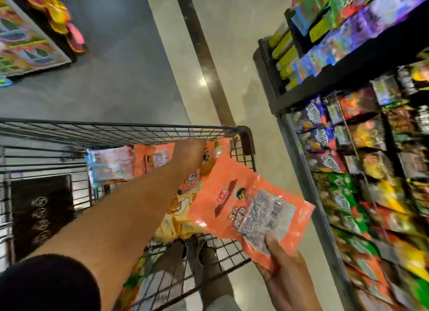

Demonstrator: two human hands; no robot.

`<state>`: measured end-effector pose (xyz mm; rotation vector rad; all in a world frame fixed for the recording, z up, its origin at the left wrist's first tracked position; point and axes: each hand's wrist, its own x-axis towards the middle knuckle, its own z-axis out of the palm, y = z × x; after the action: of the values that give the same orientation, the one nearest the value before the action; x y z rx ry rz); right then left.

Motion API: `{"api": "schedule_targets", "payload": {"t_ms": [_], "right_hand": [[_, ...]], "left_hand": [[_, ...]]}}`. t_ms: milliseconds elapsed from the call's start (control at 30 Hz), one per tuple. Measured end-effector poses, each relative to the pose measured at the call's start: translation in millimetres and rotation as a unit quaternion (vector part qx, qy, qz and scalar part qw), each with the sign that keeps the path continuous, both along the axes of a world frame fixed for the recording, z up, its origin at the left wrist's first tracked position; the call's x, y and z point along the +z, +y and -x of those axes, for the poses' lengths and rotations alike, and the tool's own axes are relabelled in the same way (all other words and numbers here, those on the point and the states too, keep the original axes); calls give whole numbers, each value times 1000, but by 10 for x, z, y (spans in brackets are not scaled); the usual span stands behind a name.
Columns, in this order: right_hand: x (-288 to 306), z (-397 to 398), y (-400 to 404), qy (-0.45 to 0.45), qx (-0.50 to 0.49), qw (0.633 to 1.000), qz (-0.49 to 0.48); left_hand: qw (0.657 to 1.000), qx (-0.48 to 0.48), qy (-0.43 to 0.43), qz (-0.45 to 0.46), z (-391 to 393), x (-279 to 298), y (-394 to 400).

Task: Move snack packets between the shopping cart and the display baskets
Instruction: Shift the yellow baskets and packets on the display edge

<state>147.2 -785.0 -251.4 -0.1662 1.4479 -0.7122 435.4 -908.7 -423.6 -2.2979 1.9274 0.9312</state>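
A black wire shopping cart (246, 139) stands in front of me with several snack packets inside. My left hand (191, 151) reaches deep into its far right corner and rests on an orange packet (155, 158) there; whether it grips it is unclear. My right hand (282, 273) holds another orange snack packet (236, 199) by its lower corner, above the cart's right edge. A yellow packet (176, 220) lies under my left forearm. Display baskets (348, 171) full of snack packets run along the right.
A pale blue-and-pink packet (109, 164) lies in the cart's middle, and a dark box (41, 213) at its left. A black shelf unit (269, 78) with packets stands ahead on the right. Another display (30, 39) is at upper left. Grey and beige floor lies ahead.
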Motion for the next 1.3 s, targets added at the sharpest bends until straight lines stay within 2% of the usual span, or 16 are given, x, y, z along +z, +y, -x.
{"api": "schedule_targets", "payload": {"t_ms": [100, 200, 267, 367, 500, 600, 733, 800, 900, 1033, 1133, 1233, 1300], "right_hand": [[4, -95, -72, 62, 37, 997, 20], [13, -236, -200, 125, 78, 988, 50], [5, -386, -320, 129, 111, 983, 75], [-154, -673, -533, 109, 185, 973, 82], [-663, -1107, -810, 123, 269, 955, 5], [-1078, -1391, -1027, 150, 320, 935, -26], [-1548, -1541, -1289, 210, 340, 914, -67], [-1720, -1542, -1343, 233, 355, 902, -75], [-1823, -1508, -1356, 246, 336, 907, -65], [-1520, -1427, -1184, 271, 332, 904, 16], [-1026, -1263, -976, 304, 387, 859, 138], [-527, -1120, -713, 257, 472, 803, 258], [-156, -1074, -499, 208, 515, 774, 305]], "left_hand": [[1000, -25, -4, 11, 26, 29, 11], [997, -13, 80, 16, -95, 189, 210], [989, 80, 127, 1, -259, 330, 478], [961, 232, 150, -2, -554, 576, 1060], [923, 334, 182, 52, -698, 1078, 1812], [908, 360, 205, 63, -622, 1428, 2204], [897, 379, 218, 66, -423, 1699, 2556], [898, 376, 219, 71, -339, 1753, 2655], [905, 370, 199, 59, -284, 1778, 2723], [905, 384, 171, 63, -237, 1916, 2847], [900, 398, 156, 87, -155, 2128, 2906], [891, 414, 135, 127, -16, 2384, 2976], [882, 429, 117, 154, 126, 2584, 3047]]}}
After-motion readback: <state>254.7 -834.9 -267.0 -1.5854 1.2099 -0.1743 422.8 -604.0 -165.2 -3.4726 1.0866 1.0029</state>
